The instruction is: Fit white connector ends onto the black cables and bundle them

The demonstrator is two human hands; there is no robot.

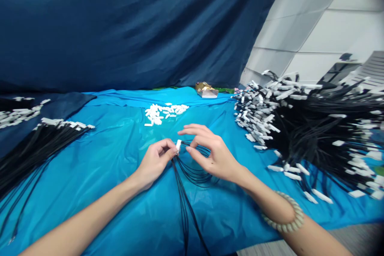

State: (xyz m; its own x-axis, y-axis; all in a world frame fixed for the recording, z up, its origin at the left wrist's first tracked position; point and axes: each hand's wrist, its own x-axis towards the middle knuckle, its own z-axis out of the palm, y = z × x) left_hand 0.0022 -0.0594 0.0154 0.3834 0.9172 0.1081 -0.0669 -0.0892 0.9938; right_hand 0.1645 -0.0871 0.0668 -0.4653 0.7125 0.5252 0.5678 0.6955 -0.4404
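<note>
Near the middle, my left hand (157,161) pinches a small white connector (178,146) between thumb and index finger. Thin black wires (183,204) hang from it toward the front edge, and others loop out to the right. My right hand (211,150) is just right of the connector, its fingers spread and curved over the looped wires. Its fingertips look apart from the connector. Whether any fingertip touches a wire is too small to tell.
Loose white connectors (156,114) lie beyond my hands on the blue cloth (114,160). A large pile of black cables (306,132) with white ends fills the right. Cable bundles (39,148) lie at left. A small opened box (207,90) stands at the back.
</note>
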